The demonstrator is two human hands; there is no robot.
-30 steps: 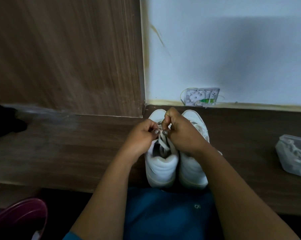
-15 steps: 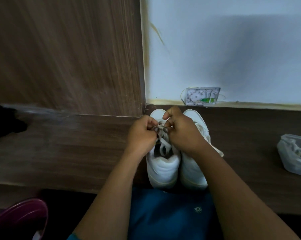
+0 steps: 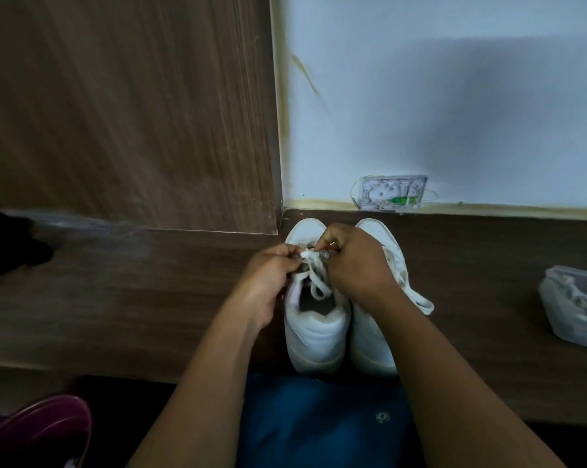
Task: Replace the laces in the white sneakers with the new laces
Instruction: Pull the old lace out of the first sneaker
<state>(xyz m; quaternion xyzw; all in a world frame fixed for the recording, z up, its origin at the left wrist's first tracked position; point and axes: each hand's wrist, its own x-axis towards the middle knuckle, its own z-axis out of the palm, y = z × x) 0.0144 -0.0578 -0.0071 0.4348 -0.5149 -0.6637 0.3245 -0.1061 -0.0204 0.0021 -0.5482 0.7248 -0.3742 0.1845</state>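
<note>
The left sneaker (image 3: 315, 332) sits on the surface (image 3: 150, 298) straight ahead of us, heel toward us, toe to the wall (image 3: 420, 96). Our left hand (image 3: 273, 273) and right hand (image 3: 358, 265) meet over its front, equally near, both pinching the lace (image 3: 307, 254). Against half a second ago, the hands barely shifted; the lace below hangs slacker.
</note>
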